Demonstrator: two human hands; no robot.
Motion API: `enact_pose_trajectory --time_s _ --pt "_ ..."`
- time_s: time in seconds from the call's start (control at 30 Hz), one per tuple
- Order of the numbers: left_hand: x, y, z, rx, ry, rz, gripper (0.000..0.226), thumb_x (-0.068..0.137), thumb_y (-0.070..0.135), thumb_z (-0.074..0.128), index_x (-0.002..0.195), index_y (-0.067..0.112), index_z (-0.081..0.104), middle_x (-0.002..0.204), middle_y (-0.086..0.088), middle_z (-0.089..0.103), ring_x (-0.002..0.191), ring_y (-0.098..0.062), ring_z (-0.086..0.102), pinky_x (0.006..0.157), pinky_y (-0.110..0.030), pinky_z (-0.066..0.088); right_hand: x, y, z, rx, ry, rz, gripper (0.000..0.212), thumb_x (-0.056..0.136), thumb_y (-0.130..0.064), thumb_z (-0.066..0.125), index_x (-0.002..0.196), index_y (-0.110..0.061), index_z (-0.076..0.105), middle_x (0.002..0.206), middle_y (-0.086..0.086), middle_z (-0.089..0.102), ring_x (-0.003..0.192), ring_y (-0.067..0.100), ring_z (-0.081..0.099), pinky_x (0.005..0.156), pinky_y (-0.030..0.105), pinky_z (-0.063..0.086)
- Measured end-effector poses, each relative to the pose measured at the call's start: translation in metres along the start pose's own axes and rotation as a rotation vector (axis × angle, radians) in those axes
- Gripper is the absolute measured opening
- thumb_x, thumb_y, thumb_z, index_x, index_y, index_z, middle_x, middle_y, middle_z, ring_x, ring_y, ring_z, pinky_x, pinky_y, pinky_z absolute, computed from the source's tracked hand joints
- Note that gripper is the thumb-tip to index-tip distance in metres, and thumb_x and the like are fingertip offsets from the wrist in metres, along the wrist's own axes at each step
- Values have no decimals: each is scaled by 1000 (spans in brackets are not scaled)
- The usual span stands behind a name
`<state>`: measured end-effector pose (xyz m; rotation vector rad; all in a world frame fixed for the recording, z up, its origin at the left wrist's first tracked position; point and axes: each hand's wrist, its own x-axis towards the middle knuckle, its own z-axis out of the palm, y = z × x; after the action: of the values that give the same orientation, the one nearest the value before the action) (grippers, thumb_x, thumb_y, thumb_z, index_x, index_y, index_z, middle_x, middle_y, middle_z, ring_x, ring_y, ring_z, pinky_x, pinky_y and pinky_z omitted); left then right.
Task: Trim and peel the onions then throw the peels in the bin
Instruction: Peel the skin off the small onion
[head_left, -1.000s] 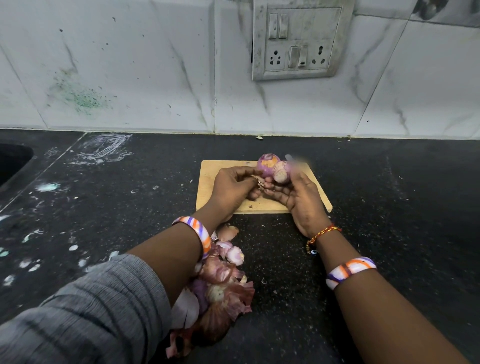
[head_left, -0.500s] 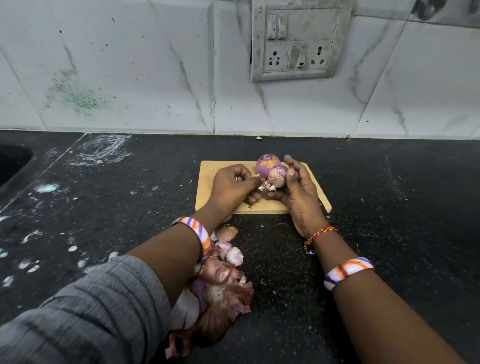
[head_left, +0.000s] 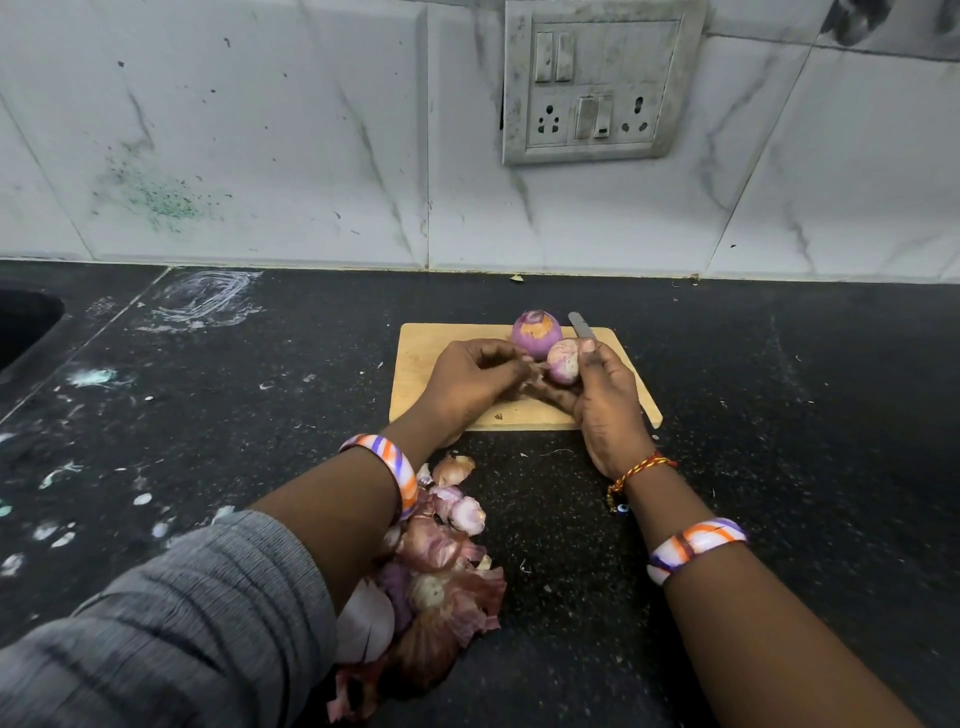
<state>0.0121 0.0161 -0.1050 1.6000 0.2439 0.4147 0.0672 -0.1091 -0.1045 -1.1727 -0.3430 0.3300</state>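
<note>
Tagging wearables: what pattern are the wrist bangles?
White with orange and purple stripes, on both bangles; head view shows them best.

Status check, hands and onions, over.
Left hand pinching peel off small onion. Right hand gripping that onion plus knife. Peels piled on counter, unbinned.

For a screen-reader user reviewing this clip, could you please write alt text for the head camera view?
Over a wooden cutting board on a black counter, the right hand holds a small onion and a knife, while the left hand pinches its skin. A larger purple onion sits on the board, and a pile of peels lies nearer, beside the left forearm.
</note>
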Motion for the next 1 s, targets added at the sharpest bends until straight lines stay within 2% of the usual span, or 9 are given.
enact_pose_trajectory --time_s 0.13,0.3,0.43,0.5,0.57,0.67,0.77,0.87,1.0 --pt "-1 -4 -1 113 -12 64 19 73 -2 71 92 4 69 83 -6 68 68 -7 62 73 -23 55 0 0 0 -47 43 -16 23 99 -23 36 90 -16 56 89 9 62 73 12 63 63 24 57" --pt "2 -5 -2 28 46 16 20 83 -12 54 91 1 66 79 -4 65 46 -3 59 55 -14 53 -1 1 0 -42 21 -64 21 99 -20 37 101 -10 56 94 10 61 64 8 66 61 27 59" --pt "-1 -2 -1 13 27 23 21 84 -2 59 104 -2 65 76 -5 66 44 -1 56 51 -13 50 -5 -1 2 -51 -1 -48 20 98 -19 40 95 -12 58 94 14 63 62 14 69 57 30 59" --pt "-3 -1 -1 -8 11 44 26 81 0 63 108 0 65 79 -5 67 52 0 59 55 -14 51 -6 -2 3 -86 13 -46 18 97 -17 43 91 -9 58 85 14 63 51 13 65 47 26 57" --pt "-2 -2 -1 -14 -6 55 34 79 0 65 113 1 63 97 -8 68 75 -5 65 71 -21 56 -6 -1 3 -187 29 -95 18 96 -17 46 85 -10 59 73 11 61 40 9 57 37 21 50" --pt "-2 -2 -3 17 -34 58 35 79 0 65 113 0 62 112 -12 66 92 -13 64 87 -30 53 -4 3 1 -374 67 -169 17 93 -20 52 81 -16 64 67 5 61 42 6 54 35 19 46" --pt "-4 -2 -1 43 -34 76 28 78 -3 64 106 -1 66 93 -12 70 68 -2 63 71 -19 55 -3 5 0 -460 81 -199 19 91 -25 56 75 -22 66 63 7 61 47 16 52 35 21 43" --pt "-3 -3 0 48 -27 51 23 77 -5 65 98 4 69 63 2 70 52 -1 60 56 -16 53 -3 6 0 -438 71 -189 24 91 -24 57 70 -20 66 55 5 58 38 15 46 33 19 37" --pt "-3 -5 0 87 -7 69 19 75 -5 65 92 2 71 59 3 68 49 -2 58 51 -16 51 -2 6 0 -437 58 -183 23 91 -23 58 69 -21 66 53 6 57 37 17 44 32 19 34"
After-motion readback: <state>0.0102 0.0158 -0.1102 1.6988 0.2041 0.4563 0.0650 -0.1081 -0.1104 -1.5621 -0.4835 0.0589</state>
